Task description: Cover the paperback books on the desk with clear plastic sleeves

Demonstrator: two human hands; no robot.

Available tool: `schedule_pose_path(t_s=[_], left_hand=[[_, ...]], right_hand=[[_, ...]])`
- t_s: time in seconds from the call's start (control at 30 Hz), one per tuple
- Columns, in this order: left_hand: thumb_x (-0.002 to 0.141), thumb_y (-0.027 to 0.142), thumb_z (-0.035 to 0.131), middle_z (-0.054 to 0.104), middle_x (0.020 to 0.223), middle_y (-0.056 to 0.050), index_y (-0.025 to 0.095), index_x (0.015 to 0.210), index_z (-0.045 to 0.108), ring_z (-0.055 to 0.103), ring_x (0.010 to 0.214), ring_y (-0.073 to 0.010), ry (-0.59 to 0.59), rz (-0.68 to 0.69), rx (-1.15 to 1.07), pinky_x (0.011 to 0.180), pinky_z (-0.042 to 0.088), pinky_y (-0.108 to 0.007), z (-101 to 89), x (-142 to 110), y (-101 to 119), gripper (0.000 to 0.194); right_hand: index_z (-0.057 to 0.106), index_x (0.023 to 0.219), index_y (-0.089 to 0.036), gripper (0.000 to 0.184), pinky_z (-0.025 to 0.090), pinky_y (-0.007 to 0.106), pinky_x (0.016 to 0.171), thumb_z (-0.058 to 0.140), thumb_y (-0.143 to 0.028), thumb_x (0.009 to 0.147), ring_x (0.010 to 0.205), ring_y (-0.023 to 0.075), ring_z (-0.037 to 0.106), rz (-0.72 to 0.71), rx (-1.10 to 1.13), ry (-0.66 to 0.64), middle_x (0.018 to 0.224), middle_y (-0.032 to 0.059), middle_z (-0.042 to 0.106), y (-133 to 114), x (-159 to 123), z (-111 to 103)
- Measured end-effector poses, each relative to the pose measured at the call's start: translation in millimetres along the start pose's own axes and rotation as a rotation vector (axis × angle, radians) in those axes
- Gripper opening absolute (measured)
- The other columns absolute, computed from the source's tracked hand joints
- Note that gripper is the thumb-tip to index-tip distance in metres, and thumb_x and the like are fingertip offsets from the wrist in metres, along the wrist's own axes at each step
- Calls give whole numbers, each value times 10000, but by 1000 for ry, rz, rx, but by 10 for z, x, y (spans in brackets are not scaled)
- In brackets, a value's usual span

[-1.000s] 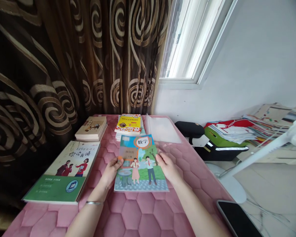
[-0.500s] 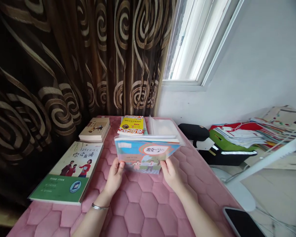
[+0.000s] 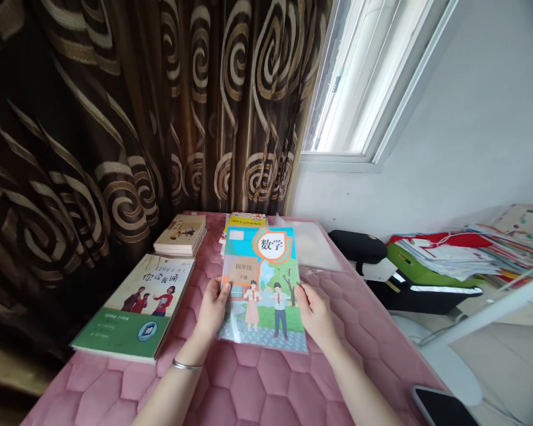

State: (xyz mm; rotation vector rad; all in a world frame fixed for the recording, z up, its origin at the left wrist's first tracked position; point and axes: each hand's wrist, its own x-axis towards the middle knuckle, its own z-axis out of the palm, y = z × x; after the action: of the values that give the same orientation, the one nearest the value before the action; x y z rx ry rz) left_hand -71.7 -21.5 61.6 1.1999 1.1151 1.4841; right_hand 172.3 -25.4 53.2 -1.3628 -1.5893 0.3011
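Note:
A math textbook [image 3: 266, 296] in a clear cover is held up over the pink quilted surface, its front facing me. My left hand [image 3: 214, 305] is closed on its left edge, thumb on the front. On the right edge, my right hand [image 3: 314, 307] grips it the same way. Behind the textbook, a yellow book [image 3: 247, 221] is mostly hidden. To the left lie a green and white book [image 3: 135, 307] and a small stack of tan books [image 3: 180, 234].
A clear plastic sleeve [image 3: 317, 245] lies at the back right of the pink surface [image 3: 257, 384]. A phone [image 3: 444, 407] is at the front right corner, beside a white lamp stand [image 3: 453, 370]. Papers [image 3: 444, 260] and bags sit beyond the right edge. A patterned curtain [image 3: 195, 106] hangs behind.
The textbook was tilted away, its cover foreshortened; now it is turned up so the whole cover shows. Both hands stay on its side edges. The view has shifted slightly.

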Motion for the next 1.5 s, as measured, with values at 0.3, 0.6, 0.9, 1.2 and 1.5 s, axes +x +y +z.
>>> schedule_pose_path(t_s=[0.3,0.6,0.9,1.2,1.5], left_hand=[[778,475,604,709,843,-98,174,833,579,671,869,-252,23,-131,326,756,492,-340,-131,85,-141,307],[843,266,504,611,667,-15,203,725,539,600,686,-189,80,-134,698,648,410,-287,-818,-77,289,138],[871,223,451,633,663,-38,192,720,567,625,700,-202,191,-198,1036,633,405,-280,-2029,-126,593,193],[907,211,424,701,898,-117,136,949,648,659,864,-225,249,-234,1281,733,449,-284,-2638,141,508,241],[910,246,451,608,1090,-184,92,1088,643,584,1030,-263,217,-203,1474,922,422,-347,-2699,145,380,304]], right_hand=[[585,654,-219,530,439,283,582,351,-664,822,610,212,590,209,31,-211,603,44,636,40,24,72],[635,729,-247,438,474,277,587,380,-580,857,661,227,660,184,109,-276,668,51,700,-553,-235,416],[518,642,-247,503,405,263,517,293,-599,921,553,207,621,40,206,-299,579,60,644,-1356,-533,1438],[637,765,-181,355,441,257,649,374,-313,964,774,225,692,85,-15,-432,818,120,732,-1699,-421,2205],[563,1175,-56,328,490,289,744,406,-243,956,926,251,696,135,-19,-407,1003,185,721,-1662,-481,2349]])
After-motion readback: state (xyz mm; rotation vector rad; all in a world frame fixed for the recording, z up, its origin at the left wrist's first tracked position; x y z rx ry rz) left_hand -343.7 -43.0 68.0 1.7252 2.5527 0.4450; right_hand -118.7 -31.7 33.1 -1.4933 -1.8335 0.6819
